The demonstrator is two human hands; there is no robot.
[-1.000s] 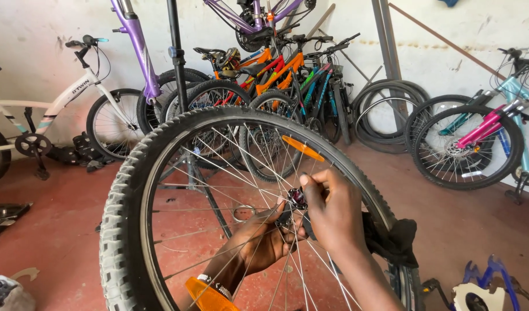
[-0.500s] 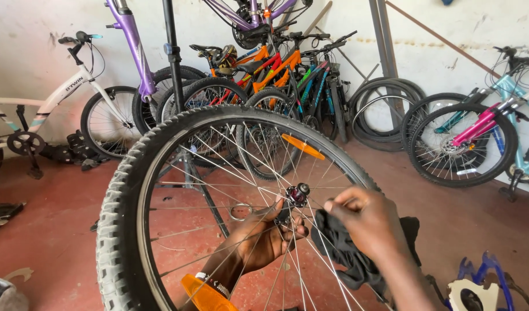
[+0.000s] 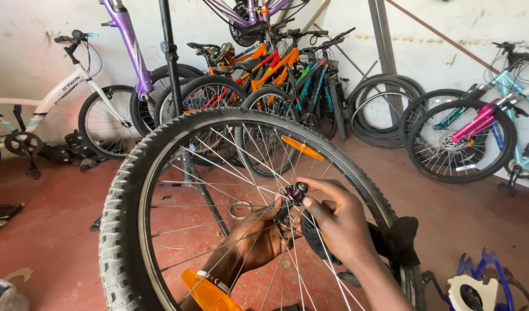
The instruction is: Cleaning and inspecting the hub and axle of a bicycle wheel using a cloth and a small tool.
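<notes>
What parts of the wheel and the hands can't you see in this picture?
All in the head view:
- Bottom of the wheel: cut off by the lower edge.
- Left hand: its fingers go behind the spokes and hub.
- Right hand: its palm faces away, so whether it grips the black cloth is unclear.
- Hub detail: too small.

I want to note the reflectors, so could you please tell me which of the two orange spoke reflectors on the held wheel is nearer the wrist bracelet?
The lower orange reflector, at the bottom edge of the view, just beside the bracelet. The other sits up near the tyre's top.
</notes>
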